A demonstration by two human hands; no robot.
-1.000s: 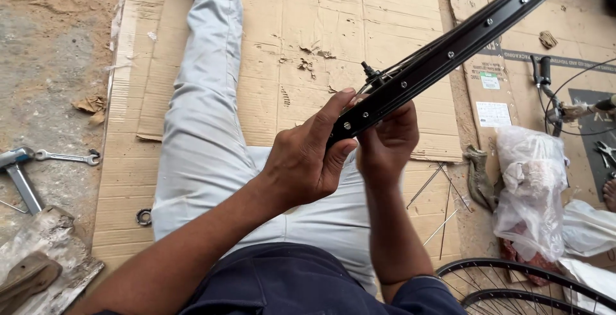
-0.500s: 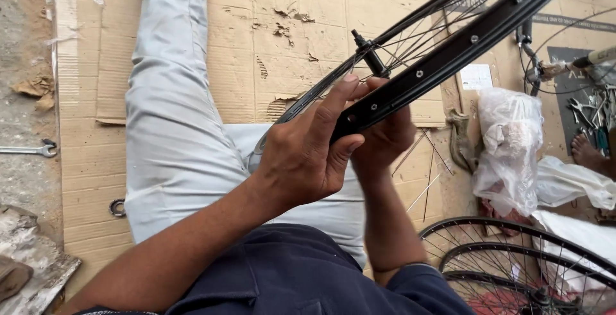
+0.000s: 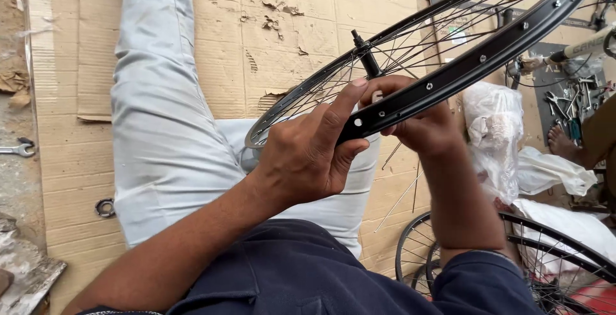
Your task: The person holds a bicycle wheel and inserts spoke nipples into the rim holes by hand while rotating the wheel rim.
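The left hand [image 3: 308,154] is clamped on the black wheel rim [image 3: 462,71], held tilted above the lap. The right hand [image 3: 420,126] grips behind the rim — probably on a spoke. A slip could bend the thin spokes [image 3: 410,52].

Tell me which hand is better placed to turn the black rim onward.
Probably the left hand: its fingers wrap the black rim from outside, free to push. The right hand sits behind the rim among the spokes, largely hidden.
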